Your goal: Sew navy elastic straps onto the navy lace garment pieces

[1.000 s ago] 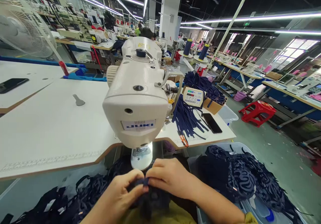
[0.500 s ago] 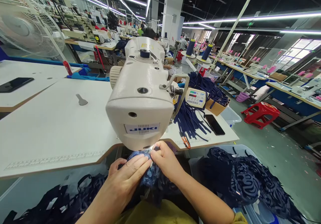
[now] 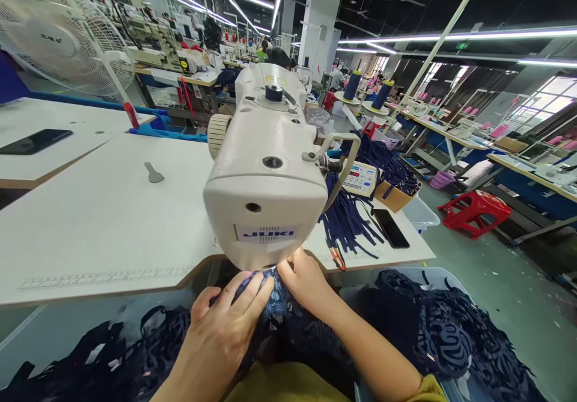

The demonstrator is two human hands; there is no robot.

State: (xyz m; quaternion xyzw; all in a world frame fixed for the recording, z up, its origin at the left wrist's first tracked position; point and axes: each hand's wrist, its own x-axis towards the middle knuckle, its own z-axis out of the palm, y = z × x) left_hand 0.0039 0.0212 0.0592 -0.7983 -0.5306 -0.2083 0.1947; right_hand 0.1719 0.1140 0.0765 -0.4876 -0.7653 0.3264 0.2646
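Observation:
A cream JUKI sewing machine (image 3: 265,167) stands in front of me, its head hiding the needle. Beneath the head lies a dark navy lace piece (image 3: 274,300). My left hand (image 3: 220,336) rests on the lace with fingers stretched forward and pressed flat on it. My right hand (image 3: 304,282) grips the same lace right at the machine's foot, fingers curled. Both hands touch the fabric side by side.
White table (image 3: 99,222) spreads left with a black phone (image 3: 33,142). Right of the machine lie navy straps (image 3: 347,222), a control panel (image 3: 360,178), another phone (image 3: 391,228) and orange snips (image 3: 336,256). Heaps of navy lace (image 3: 433,330) fill bins on both sides. A fan (image 3: 63,35) stands far left.
Both hands have carried the navy lace piece up from my lap and forward under the machine head. The view has shifted slightly left and closer.

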